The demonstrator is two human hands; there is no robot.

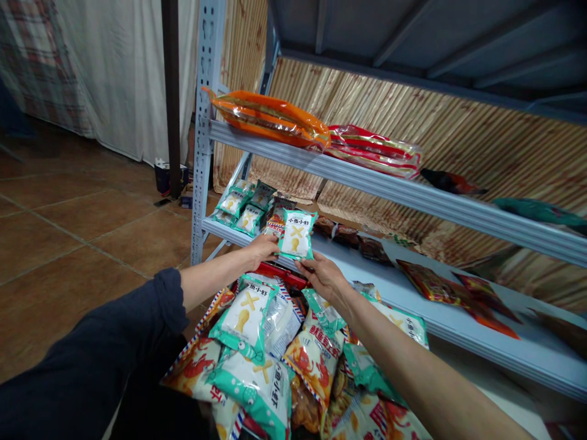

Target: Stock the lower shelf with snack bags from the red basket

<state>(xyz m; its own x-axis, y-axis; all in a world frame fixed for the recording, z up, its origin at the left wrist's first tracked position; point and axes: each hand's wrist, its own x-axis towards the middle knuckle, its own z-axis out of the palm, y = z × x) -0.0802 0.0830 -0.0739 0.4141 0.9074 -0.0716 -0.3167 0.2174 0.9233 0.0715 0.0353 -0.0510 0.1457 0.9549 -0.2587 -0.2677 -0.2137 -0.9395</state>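
Observation:
Between my two hands is a white and green snack bag [296, 234], held upright at the front of the lower shelf. My left hand [265, 250] pinches its lower left edge, and my right hand [321, 273] grips its lower right corner. Behind it on the shelf stand similar green snack bags [249, 219] and an orange and red snack bag [276, 221]. Below my hands is a heap of snack bags, among them a white and green bag [245, 315] and a shrimp-printed bag [316, 354]. A red rim [287, 276] shows behind the heap; the rest of that container is hidden.
The blue-grey metal shelf [302, 160] carries an orange package [270, 116] and a red package [373, 150] above. Dark packets [426, 281] lie along the lower shelf to the right. An upright post [202, 134] stands at the left, beside the tiled floor [82, 275].

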